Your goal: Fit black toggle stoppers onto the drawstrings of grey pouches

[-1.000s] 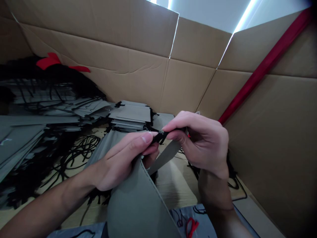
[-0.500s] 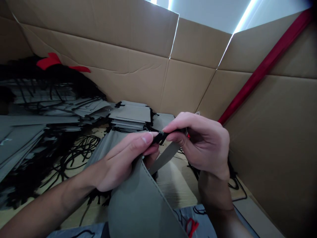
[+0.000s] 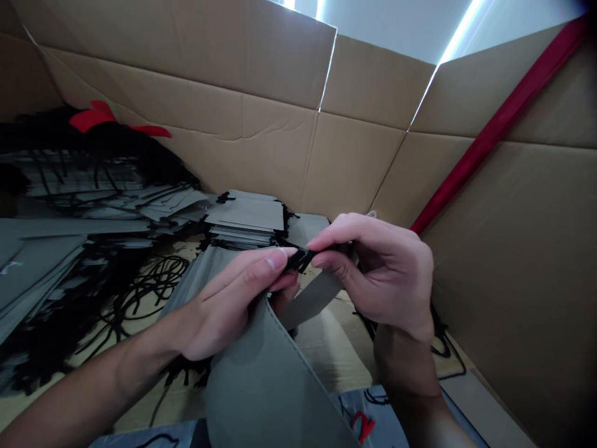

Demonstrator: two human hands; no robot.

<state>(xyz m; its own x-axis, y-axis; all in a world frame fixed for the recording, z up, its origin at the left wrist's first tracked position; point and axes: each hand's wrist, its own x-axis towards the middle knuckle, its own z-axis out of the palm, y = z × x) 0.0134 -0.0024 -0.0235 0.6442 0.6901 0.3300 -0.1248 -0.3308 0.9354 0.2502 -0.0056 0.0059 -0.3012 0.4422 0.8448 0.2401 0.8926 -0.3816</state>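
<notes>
A stitched grey panel [image 3: 265, 386] curves down in front of me, its upper end gathered under my left hand [image 3: 233, 292]. That hand is closed, thumb and fingers pinching a short black cord [image 3: 295, 260] at the panel's end. My right hand [image 3: 377, 267] is closed too, its thumb and index finger pinching the other end of the cord. Between the two pinches only a small dark stretch of cord shows. A narrower grey strip [image 3: 314, 298] runs below the right hand's fingers; how it joins the panel is hidden.
Stacks of grey panels [image 3: 247, 211] with black cord ends stand behind and at the left. Loose black cords [image 3: 149, 280] lie on the table. Cardboard walls [image 3: 233, 118] enclose the back and right, crossed by a dark red strip [image 3: 494, 130]. A small red object [image 3: 362, 428] lies near the front.
Both hands hold almost the same place. The cord between the fingertips has shifted slightly, and the grey strip under the right hand has moved a little.
</notes>
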